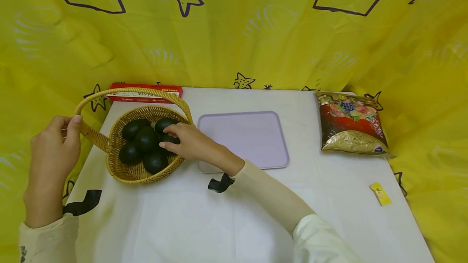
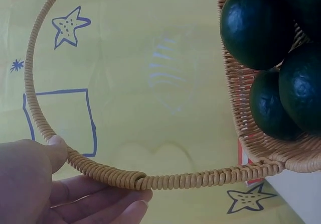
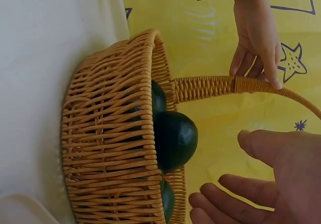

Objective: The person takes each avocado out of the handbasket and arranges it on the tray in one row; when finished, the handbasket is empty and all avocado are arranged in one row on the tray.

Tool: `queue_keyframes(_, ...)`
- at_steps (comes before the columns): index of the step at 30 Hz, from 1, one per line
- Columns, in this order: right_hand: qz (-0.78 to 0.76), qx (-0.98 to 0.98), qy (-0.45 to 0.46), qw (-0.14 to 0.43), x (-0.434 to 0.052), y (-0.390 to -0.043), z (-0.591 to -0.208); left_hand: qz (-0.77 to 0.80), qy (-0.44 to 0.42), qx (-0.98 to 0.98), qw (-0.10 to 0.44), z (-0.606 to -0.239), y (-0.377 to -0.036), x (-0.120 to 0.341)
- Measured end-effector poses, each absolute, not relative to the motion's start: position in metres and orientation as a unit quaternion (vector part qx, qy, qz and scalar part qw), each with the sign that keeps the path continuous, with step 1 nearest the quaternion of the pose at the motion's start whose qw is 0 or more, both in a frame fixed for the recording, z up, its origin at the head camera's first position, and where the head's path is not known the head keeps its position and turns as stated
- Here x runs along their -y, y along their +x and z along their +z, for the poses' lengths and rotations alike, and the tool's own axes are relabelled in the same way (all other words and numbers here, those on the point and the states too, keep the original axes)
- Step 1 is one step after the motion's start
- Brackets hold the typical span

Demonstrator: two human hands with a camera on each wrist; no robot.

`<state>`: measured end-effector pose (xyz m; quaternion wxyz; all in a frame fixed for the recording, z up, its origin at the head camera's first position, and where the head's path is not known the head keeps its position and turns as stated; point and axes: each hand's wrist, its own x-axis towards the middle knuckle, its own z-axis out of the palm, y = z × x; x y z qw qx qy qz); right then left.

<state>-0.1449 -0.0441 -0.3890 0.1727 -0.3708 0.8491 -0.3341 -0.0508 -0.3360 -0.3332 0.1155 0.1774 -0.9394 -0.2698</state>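
Note:
A wicker basket [image 1: 137,180] with a tall arched handle [image 2: 210,179] stands at the left of the table, holding several dark green avocados [image 1: 147,139]. My left hand [image 1: 55,149] grips the left side of that handle, thumb on one face and fingers on the other, as the left wrist view also shows. Over the basket's right part reaches my right hand [image 1: 195,141], its thumb and fingers spread above the avocados there. In the right wrist view this hand [image 3: 286,174] has nothing between thumb and fingers, and a gap shows between it and the nearest avocado [image 3: 175,140].
Right of the basket lies a pale purple tray [image 1: 245,141], partly under my right forearm. A red box [image 1: 139,100] sits behind the basket. Toward the right are a red and gold bag [image 1: 352,127] with fruit pictures and a small yellow packet [image 1: 381,194]. Yellow curtain [image 1: 226,44] surrounds the table.

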Motion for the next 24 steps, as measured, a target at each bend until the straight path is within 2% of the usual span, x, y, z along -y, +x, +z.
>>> queue_keyframes(9,-0.301,-0.863,-0.365,0.178,0.063,-0.152,-0.393,-0.274,0.178,0.939,0.106,-0.334,-0.051,0.338)
queue_keyframes(16,-0.301,-0.859,-0.355,0.214,0.080,-0.158,-0.396,-0.273,0.175,0.941,0.100,-0.333,-0.051,0.339)
queue_keyframes(24,-0.306,-0.874,-0.313,0.212,0.099,-0.153,-0.396,-0.272,0.172,0.942,0.094,-0.332,-0.051,0.340)
